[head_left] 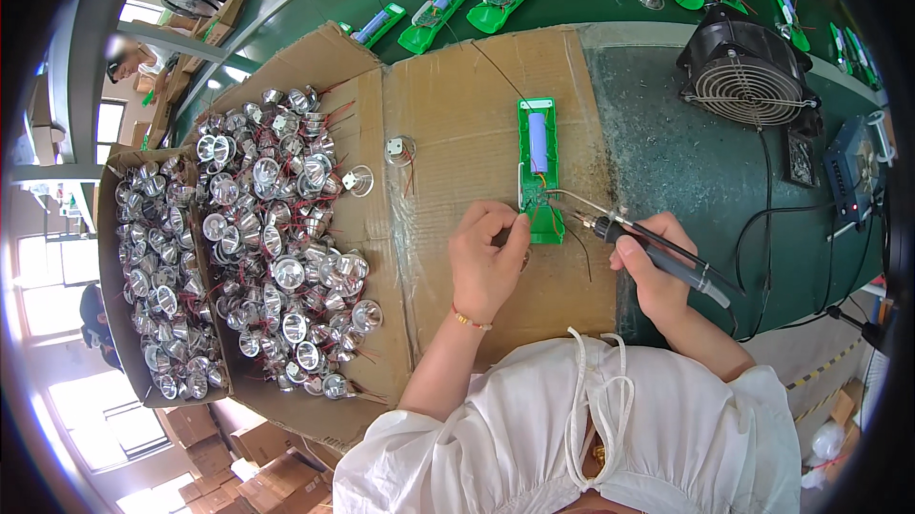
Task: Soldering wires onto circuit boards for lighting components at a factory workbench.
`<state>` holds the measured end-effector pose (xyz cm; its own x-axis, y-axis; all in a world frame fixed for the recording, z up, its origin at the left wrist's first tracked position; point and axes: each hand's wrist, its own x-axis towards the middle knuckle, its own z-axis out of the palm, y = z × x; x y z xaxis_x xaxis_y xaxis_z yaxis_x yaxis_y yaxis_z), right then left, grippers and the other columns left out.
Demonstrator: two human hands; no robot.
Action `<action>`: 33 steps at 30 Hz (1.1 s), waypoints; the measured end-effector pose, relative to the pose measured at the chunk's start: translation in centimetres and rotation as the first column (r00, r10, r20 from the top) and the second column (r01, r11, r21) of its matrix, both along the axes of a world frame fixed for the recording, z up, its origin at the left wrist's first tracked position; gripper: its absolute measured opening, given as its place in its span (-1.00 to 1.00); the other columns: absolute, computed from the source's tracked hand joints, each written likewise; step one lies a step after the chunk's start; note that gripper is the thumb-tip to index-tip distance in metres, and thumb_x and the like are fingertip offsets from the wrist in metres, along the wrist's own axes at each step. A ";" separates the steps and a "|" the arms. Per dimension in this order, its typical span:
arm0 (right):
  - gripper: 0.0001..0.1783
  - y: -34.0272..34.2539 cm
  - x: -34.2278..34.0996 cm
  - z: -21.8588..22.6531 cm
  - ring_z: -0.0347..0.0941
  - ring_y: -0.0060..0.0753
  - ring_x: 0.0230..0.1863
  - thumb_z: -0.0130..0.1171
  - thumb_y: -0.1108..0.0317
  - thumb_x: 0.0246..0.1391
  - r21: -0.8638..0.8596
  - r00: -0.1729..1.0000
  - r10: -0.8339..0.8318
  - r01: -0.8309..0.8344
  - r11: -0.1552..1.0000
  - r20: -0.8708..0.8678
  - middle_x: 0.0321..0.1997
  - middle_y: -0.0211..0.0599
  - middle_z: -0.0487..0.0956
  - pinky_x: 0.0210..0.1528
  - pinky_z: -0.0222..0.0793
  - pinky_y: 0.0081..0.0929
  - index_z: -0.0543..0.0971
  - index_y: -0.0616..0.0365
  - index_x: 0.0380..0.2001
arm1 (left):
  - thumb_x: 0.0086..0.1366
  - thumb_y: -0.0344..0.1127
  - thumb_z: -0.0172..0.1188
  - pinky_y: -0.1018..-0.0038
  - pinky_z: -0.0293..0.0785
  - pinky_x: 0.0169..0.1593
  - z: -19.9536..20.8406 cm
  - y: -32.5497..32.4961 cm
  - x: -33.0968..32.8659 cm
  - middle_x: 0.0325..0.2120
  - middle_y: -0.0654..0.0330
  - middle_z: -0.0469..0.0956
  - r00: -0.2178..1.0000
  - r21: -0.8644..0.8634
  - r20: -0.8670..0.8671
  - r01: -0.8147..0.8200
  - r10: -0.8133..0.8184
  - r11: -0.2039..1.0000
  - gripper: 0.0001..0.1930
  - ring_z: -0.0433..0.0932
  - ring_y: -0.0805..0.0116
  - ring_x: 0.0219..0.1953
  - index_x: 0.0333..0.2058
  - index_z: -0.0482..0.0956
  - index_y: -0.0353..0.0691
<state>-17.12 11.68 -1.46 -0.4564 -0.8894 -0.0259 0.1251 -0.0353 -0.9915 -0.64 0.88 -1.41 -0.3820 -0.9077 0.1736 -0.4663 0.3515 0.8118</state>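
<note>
A green plastic housing [547,226] lies upright in front of me on a cardboard sheet. A blue cylindrical battery [538,142] sits in its upper part, and thin wires and a small board fill the lower part. My left hand [488,252] is closed in a pinch at the housing's lower left edge; what its fingertips hold is hidden. My right hand [658,262] grips a soldering iron [672,264] from the right. The iron's tip and a thin curved metal tube point at the wires inside the housing.
Cardboard boxes of silver reflector cups [289,272] with red wires stand at left. Two loose reflector cups [359,181] lie beside them. More green housings [440,13] line the far side. A black fan [748,76] and a blue soldering station [851,171] stand at right, with cables trailing.
</note>
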 end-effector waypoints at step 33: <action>-0.88 2.1 -2.4 -1.5 0.41 -0.59 -0.58 0.10 0.48 -0.02 -0.067 0.983 -0.186 0.186 0.980 0.009 -0.59 -0.28 0.48 -0.49 0.36 -0.65 0.37 0.27 -0.46 | 0.06 -0.44 0.18 0.59 0.37 -0.54 1.0 0.1 -0.2 -0.48 0.14 0.51 0.985 0.203 -0.136 -0.076 0.105 0.976 -0.92 0.49 0.47 -0.60 -0.49 0.52 -0.33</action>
<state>-19.55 13.79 -2.92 -0.6139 -0.7888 0.0300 0.1128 -0.1252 -0.9857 -0.80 1.01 -0.36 -0.2804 -0.9592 0.0358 -0.3612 0.1400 0.9219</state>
